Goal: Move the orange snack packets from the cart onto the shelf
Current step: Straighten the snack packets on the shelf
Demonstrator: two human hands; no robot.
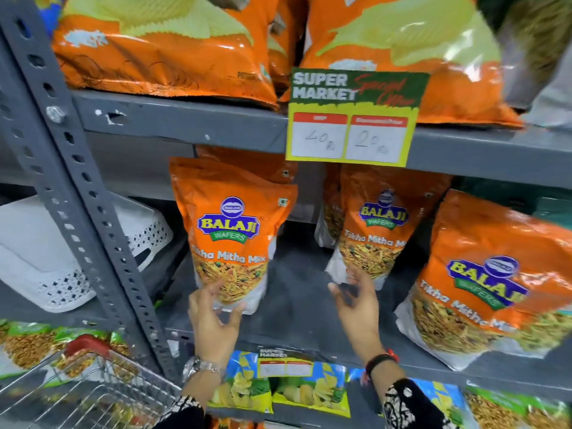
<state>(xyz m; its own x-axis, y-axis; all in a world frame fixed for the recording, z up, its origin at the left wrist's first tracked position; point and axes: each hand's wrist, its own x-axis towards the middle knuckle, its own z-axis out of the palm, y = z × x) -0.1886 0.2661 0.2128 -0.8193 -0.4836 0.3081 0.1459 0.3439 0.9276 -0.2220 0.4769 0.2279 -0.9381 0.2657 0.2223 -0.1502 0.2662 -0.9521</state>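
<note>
An orange Balaji snack packet (232, 230) stands upright on the grey middle shelf (294, 308), left of centre. My left hand (213, 317) is at its bottom edge, fingers spread and touching the front of the packet without closing around it. A second orange packet (374, 230) stands further right, with another behind it. My right hand (356, 300) hovers open just below its lower left corner, holding nothing. A third orange packet (492, 274) leans at the right, nearest to me. The wire cart (93, 388) with a red handle sits at the bottom left; its contents are hidden.
A slotted grey upright (80, 193) runs diagonally at the left. A yellow-green price sign (356, 119) hangs from the upper shelf edge, which carries large orange chip bags (164, 51). White plastic baskets (62, 258) sit at the left. Blue and yellow packets (278, 388) fill the lower shelf.
</note>
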